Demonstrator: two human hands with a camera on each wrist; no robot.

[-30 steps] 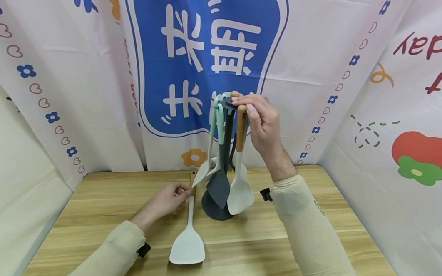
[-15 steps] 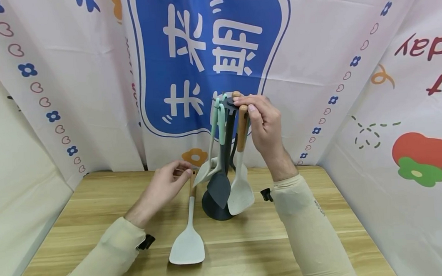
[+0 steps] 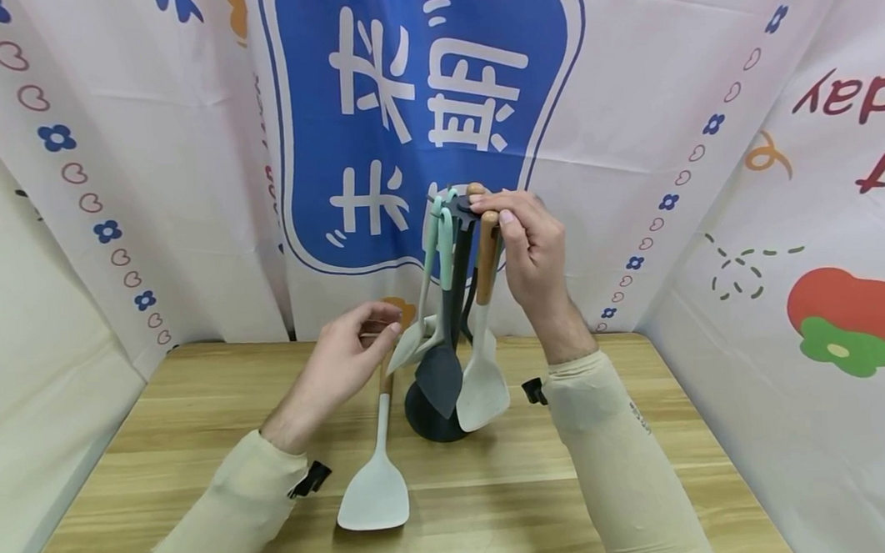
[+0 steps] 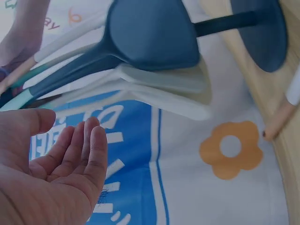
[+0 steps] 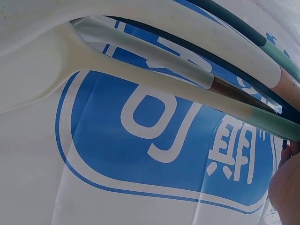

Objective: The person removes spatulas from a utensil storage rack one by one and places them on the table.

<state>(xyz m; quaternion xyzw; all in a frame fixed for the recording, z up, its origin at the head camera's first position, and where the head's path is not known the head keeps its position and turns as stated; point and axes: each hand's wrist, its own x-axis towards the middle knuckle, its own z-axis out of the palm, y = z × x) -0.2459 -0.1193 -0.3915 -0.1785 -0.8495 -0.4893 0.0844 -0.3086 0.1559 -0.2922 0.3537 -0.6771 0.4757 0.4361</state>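
A dark utensil stand (image 3: 429,419) stands upright on the table, with several kitchen utensils hanging around its top. Across that top lie the fingers of my right hand (image 3: 537,246), gripping it, the thumb by the wooden handle of a pale turner (image 3: 483,395). A dark spatula (image 3: 439,381) and a pale utensil (image 3: 407,349) hang on mint handles at the left. Beside them is my left hand (image 3: 349,352), holding nothing; in the left wrist view its fingers are loosely bent below the utensils. A white turner (image 3: 375,493) lies on the table, its wooden handle partly behind that hand.
The wooden table (image 3: 574,487) ends at a printed cloth backdrop (image 3: 628,91) close behind the stand. Cloth walls also rise on the left and right. Several hanging utensils crowd together, with pale handles (image 5: 183,89) crossing the right wrist view.
My left hand has risen from beside the lying turner's handle and moved up and right toward the hanging utensils, its fingers uncurling. My right hand and the stand keep their place.
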